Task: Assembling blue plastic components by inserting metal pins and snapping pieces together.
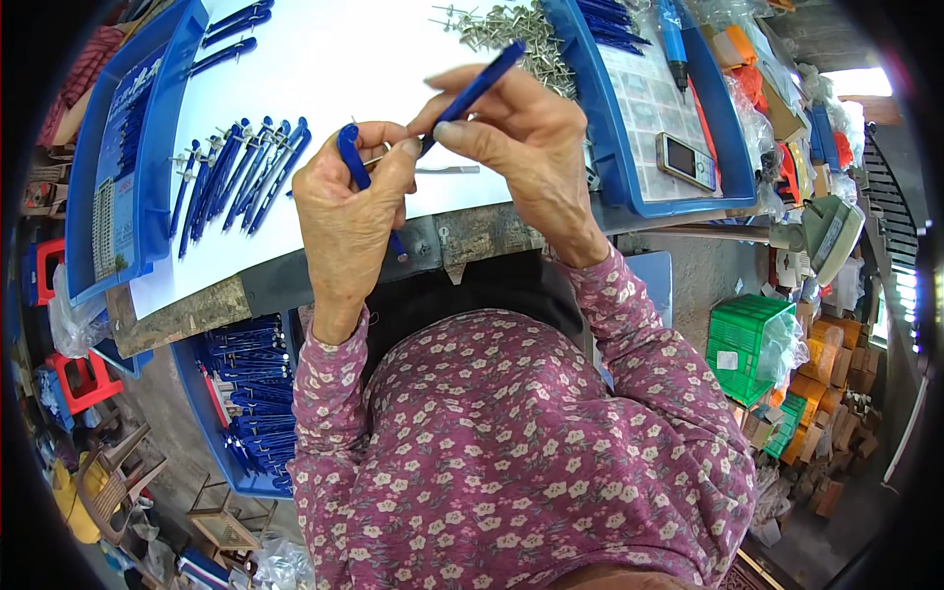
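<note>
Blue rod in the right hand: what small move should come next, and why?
I'd probably ease the blue rod slightly toward the left hand: the right hand grips it with its lower end near the left fingertips, while the left hand holds a second blue piece.

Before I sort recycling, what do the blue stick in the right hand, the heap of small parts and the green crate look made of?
Blue stick: probably smooth plastic, given its even, saturated colour.
Small parts: likely shiny metal, silvery with glints.
Green crate: apparently matte moulded plastic, by its openwork walls.
</note>
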{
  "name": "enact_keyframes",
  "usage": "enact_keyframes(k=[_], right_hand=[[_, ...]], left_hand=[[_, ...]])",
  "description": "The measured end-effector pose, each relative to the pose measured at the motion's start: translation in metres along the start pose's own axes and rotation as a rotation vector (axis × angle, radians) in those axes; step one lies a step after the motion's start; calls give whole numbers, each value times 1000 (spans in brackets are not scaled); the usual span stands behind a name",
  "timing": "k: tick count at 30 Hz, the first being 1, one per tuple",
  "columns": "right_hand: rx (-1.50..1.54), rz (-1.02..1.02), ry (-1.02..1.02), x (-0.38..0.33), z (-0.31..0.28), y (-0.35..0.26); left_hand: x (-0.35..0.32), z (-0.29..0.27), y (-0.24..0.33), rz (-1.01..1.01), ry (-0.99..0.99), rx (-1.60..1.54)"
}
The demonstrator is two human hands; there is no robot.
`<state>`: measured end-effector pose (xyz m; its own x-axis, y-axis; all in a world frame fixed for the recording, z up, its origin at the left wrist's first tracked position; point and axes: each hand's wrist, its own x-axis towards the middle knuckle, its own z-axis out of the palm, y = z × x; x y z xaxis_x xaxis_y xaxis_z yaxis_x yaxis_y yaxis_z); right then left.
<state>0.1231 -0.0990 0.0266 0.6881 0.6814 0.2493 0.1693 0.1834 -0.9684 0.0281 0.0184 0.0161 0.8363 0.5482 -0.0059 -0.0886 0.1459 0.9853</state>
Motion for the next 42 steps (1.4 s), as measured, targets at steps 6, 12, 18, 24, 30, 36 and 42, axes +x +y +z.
enact_keyframes(k=[6, 12, 18, 24, 30, 36, 42], right_hand=[[-382, -146, -75, -16, -2, -7], [-31, 77, -43, -32, 1, -2], [235, 271, -27, -38, 1, 8], [110, 144, 16, -37, 0, 24], [56, 119, 133, -24, -2, 23], [34, 90, 25, -9, -16, 21], [529, 211, -184, -16, -15, 38]], left_hand=[[2, 0, -2, 34, 21, 26], [0, 5, -4, 75, 35, 26], [0, 8, -6, 68, 22, 6], [1, 13, -7, 56, -23, -37], [-7, 20, 9, 1, -94, -111], [-10, 16, 7, 45, -132, -172], [-10, 13, -2, 87, -19, -151]])
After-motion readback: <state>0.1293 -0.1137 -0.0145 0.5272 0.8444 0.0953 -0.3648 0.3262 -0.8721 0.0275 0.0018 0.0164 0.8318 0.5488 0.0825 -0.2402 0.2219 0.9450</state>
